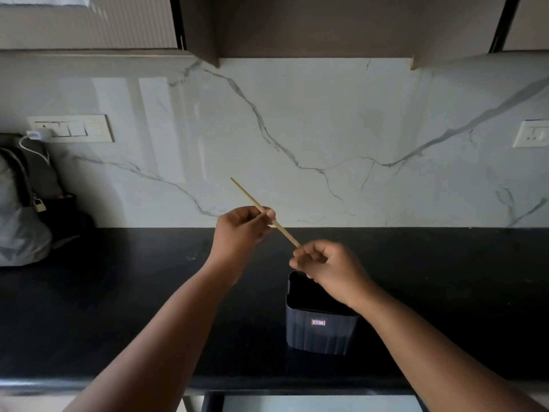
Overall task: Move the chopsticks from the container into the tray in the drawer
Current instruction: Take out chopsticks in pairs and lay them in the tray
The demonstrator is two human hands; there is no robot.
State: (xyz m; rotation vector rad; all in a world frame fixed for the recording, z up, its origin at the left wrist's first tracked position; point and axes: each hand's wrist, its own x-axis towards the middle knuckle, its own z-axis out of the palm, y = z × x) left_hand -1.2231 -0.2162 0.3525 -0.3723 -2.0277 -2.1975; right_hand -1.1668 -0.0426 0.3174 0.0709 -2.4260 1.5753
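A thin wooden chopstick (246,197) slants in the air above the black counter, its far tip pointing up and left toward the marble wall. My left hand (242,233) pinches it near the middle. My right hand (326,264) holds its lower end, just above the dark ribbed container (319,331) that stands on the counter near the front. The inside of the container looks dark; I cannot tell whether more chopsticks are in it. A sliver of the drawer (320,404) shows below the counter's front edge; no tray is visible.
The black counter (118,307) runs left to right under a marble backsplash. A grey bag and a dark bag with a padlock (32,209) sit at the far left. Switch plates (71,129) and a socket (531,133) are on the wall. Cabinets hang overhead.
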